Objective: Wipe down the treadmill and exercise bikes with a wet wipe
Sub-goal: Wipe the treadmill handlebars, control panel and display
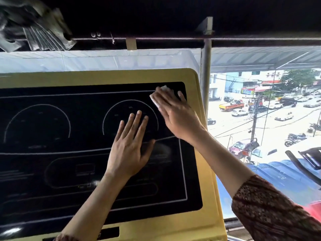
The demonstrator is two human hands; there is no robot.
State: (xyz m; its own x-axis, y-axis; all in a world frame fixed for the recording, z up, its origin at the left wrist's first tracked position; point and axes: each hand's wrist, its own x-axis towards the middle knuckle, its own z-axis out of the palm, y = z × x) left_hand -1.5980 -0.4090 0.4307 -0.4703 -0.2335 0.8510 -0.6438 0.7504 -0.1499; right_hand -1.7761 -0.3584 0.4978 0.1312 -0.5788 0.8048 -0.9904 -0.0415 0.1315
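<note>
Nearest the camera, a patterned brown sleeve [271, 216] covers the right arm and is cut off by the lower right edge; only a scrap of the left sleeve shows at the bottom edge. The treadmill console [107, 76], yellow-framed, runs off the left and bottom of the view, so its lower part is not visible. The markings on its black panel [52, 171] are faint white outlines, two dial arcs and rounded boxes, and any lettering is too blurred to read.

The left hand [129, 150] lies flat on the panel right of its middle, fingers straight and slightly spread, fingertips inside the right dial arc, holding nothing. The right hand [175, 117] rests at the panel's upper right corner, fingers extended and pressing the wet wipe [163, 88] against the glass, thumb splayed toward the yellow frame. Most of the wipe is hidden under the fingers; only white edges show past the fingertips and along the hand's left side.

Beyond the console's right edge, a window [260, 105] looks onto a bright street with cars. A blurred grey bundle [34, 30] hangs at the top left corner.
</note>
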